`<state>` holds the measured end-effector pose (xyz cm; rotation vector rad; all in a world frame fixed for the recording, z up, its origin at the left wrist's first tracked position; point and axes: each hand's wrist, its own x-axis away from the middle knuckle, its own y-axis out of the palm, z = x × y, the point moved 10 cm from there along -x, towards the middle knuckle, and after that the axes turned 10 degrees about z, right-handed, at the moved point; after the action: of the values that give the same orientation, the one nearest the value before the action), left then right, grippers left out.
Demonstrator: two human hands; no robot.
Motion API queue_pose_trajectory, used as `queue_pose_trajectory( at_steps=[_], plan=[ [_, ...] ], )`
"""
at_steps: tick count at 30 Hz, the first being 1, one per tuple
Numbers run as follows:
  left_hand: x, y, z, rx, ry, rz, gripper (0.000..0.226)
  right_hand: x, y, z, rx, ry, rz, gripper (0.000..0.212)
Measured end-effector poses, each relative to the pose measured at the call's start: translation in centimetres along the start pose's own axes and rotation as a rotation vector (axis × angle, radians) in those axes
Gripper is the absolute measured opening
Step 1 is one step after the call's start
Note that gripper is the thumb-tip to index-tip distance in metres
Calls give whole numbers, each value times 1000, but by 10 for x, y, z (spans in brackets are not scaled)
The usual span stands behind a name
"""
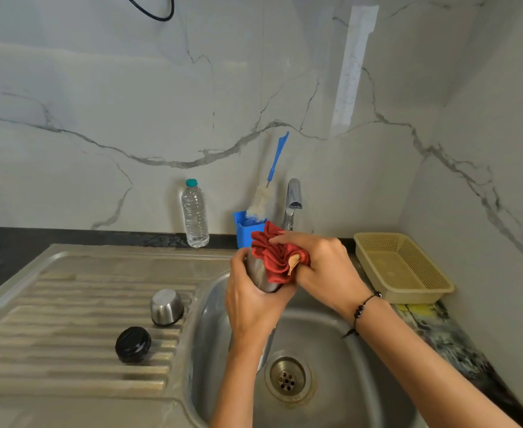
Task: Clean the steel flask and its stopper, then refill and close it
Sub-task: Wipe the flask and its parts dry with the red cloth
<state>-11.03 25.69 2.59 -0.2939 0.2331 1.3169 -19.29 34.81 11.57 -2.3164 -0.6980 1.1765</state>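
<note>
I hold the steel flask (258, 273) above the sink basin (331, 350). My left hand (251, 301) grips its body from the left and below. My right hand (322, 267) grips a bunched red cloth (272, 257) and presses it against the flask's upper part, so the flask's mouth is hidden. The black stopper (133, 344) lies on the ribbed drainboard (68, 319), and the steel cup lid (166, 306) stands upside down just behind it.
A full plastic water bottle (195, 214) stands against the marble wall. A blue holder (247, 231) with a long bottle brush (264, 196) sits beside the tap (293, 202). A beige plastic basket (402, 267) lies on the counter to the right.
</note>
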Motion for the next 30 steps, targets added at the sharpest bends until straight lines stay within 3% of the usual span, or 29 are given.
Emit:
queue_pose_trajectory(
  at_steps=[7, 11, 14, 19, 24, 28, 30],
  plan=[
    [6, 4, -4, 26, -47, -35, 66, -11, 4, 30, -110, 198, -43, 41],
    [8, -1, 1, 137, -93, -72, 60, -15, 9, 50, -459, 407, 7, 39],
    [4, -8, 5, 233, -118, -94, 66, -7, 4, 35, -600, 312, 98, 42],
    [1, -18, 7, 348, -96, -140, 57, 10, 1, 3, -588, 57, 102, 47],
    [7, -19, 2, 333, -109, -213, 57, 2, 13, 10, -726, 177, 20, 37],
    [8, -35, 6, 293, -115, -139, 59, -8, 34, 15, -696, 216, -27, 40],
    [4, -52, 17, 252, -68, -87, 62, -10, 42, 22, -737, 256, 25, 38]
  ],
)
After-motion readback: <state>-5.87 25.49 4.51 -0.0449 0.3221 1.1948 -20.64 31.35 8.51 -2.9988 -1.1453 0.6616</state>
